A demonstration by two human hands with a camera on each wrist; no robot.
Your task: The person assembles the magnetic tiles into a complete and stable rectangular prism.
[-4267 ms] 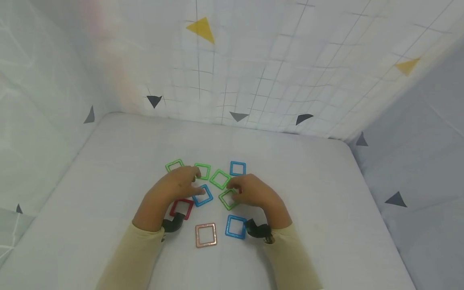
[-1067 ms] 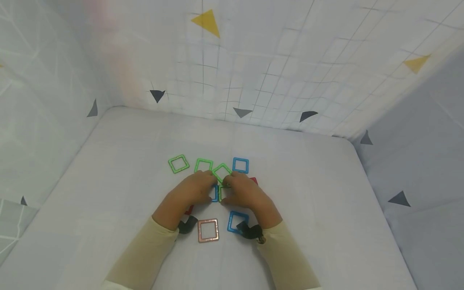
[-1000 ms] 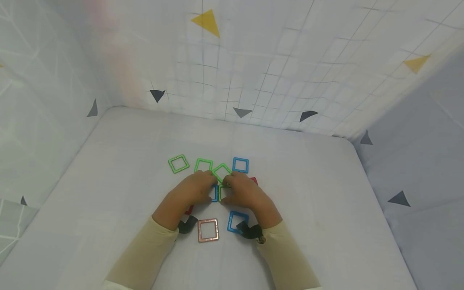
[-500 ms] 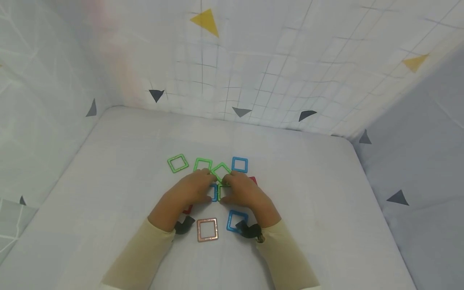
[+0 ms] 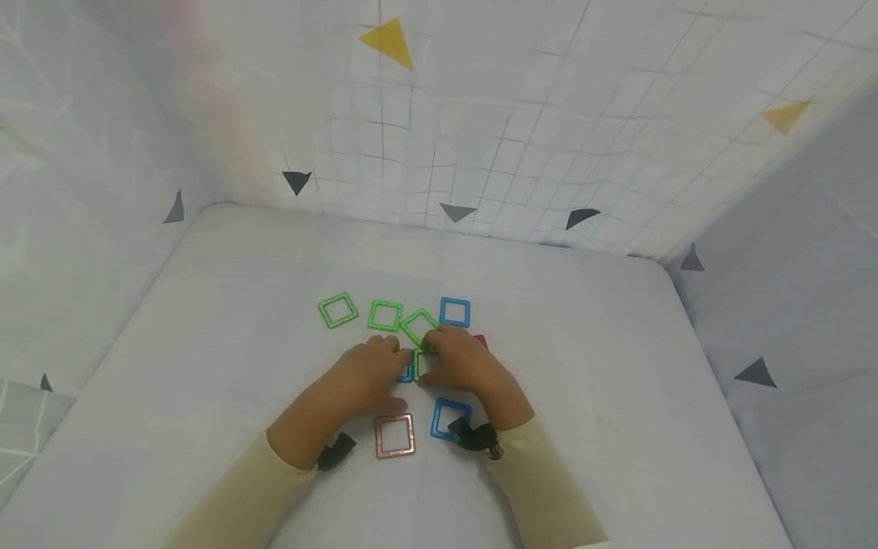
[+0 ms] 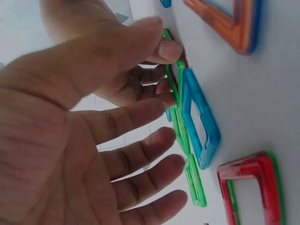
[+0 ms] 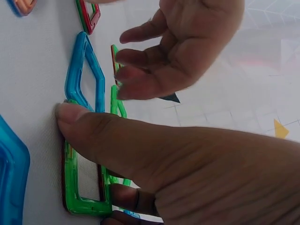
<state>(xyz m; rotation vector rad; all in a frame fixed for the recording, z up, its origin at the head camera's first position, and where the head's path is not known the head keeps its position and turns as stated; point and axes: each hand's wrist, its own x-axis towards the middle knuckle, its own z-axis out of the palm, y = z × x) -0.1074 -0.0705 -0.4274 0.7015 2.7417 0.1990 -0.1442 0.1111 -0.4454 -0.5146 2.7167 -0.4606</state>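
Note:
Square frame-shaped magnetic tiles lie flat on the white tabletop. In the head view my right hand (image 5: 463, 362) holds a green tile (image 7: 86, 206); the right wrist view shows the thumb on its near edge and fingers at the far edge. A blue tile (image 7: 75, 61) sits edge to edge with it, touching at the side or corner. My left hand (image 5: 363, 377) is over the blue tile's left part, fingers spread and relaxed, thumb apart. In the left wrist view it grips nothing. Near it is a red tile (image 6: 269, 187), hidden in the head view.
Farther back lie green tiles (image 5: 386, 303), a blue tile (image 5: 456, 300) and a partly covered red tile (image 5: 482, 340). Nearer the person are a copper-coloured tile (image 5: 379, 438) and another blue tile (image 5: 435, 419). A patterned cloth wall (image 5: 507, 191) stands behind the table.
Over the earlier frames the hands came together, bringing the blue and green tiles side by side. Now the left hand has loosened and drawn back toward the lower left; the right stays put.

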